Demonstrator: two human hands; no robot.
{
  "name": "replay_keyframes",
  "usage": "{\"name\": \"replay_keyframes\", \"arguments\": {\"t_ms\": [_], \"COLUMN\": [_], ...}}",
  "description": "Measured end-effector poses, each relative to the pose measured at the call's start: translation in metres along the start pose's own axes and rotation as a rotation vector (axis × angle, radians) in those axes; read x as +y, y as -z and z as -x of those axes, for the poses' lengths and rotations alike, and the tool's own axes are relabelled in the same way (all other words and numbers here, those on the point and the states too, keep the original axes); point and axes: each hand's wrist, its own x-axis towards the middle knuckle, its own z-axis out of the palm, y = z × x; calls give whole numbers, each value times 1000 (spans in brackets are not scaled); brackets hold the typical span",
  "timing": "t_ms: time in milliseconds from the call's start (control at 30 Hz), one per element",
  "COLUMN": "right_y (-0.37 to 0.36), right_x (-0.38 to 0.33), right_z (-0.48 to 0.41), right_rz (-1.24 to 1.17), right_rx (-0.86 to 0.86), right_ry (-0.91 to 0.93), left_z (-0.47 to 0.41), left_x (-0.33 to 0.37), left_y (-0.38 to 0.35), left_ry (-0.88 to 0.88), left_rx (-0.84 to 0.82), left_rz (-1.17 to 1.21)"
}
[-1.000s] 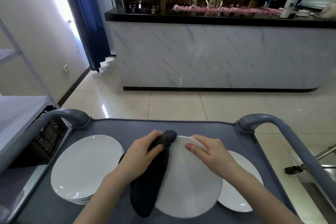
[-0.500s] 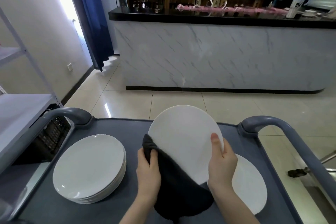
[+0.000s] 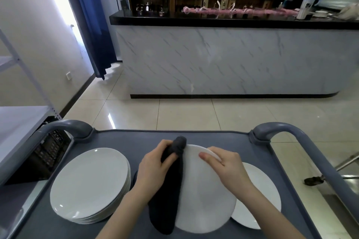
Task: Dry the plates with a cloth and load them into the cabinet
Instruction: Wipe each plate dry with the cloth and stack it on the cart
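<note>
Pale tiled floor [image 3: 194, 114] ahead, closed off at the back by a long marble-fronted bar [image 3: 223, 60]; nearer, a grey-blue plastic service cart [image 3: 120, 139] carrying everything.

Held low over the cart's middle: one round white ceramic plate [image 3: 206, 196]. Hard to tell whether lifted or resting. Gripped along its left side through a dark grey cloth [image 3: 171, 190] by the left hand [image 3: 153, 167], fingers [image 3: 164, 145] curled round the bunched fabric. Pinched at the far rim by the right hand [image 3: 227, 169], thumb on the face, fingers [image 3: 215, 150] hooked over the edge.

Probably mid-wipe. Sweep the cloth across the whole face and round the rim, turning the plate with the right hand, then flip for the underside. Keep a firm pinch against slipping on wet glaze.

Mind the stack of white plates [image 3: 87, 184] just beside on the left and the single white plate [image 3: 260, 190] partly under the held one on the right; lift clear before swinging. Watch the curved grey cart handles [image 3: 73, 125] at both far corners and the white metal shelving [image 3: 17, 122] close on the left. Open floor ahead. No cabinet in view.
</note>
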Motion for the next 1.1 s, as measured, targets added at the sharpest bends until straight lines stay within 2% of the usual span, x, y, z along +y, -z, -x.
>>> {"name": "replay_keyframes", "arguments": {"t_ms": [100,233,300,400,500,567,700,767,867,967,1100], "right_y": [-1,-23,-33,-29,-3,16,31,20,7,3,-2], "right_x": [-2,-9,-12,-7,-1,-3,-15,-14,-7,-4,-5], "right_z": [6,6,6,8,5,-5,-27,-26,-18,-14,-11], "right_rz": [-148,-424,-492,-424,-299,-263,68,171,82,-16,-266], "right_rx": [218,647,723,601,424,270,-147,-270,-203,-72,305], "right_ry": [-62,-295,-337,-261,-150,-101,-31,13,19,15,-197], "left_z": [2,20,28,27,22,19,11,9,9,11,22], "left_x": [-4,-5,-3,-4,-7,-7,5,10,9,2,-12], "left_y": [2,-23,-37,-35,-11,6,21,20,16,14,1], "left_ry": [126,383,447,451,333,222,28,-2,28,97,285], "left_rx": [148,310,344,356,307,226,-30,-97,-80,23,200], "left_rz": [111,296,407,468,354,223,49,-16,35,127,212]}}
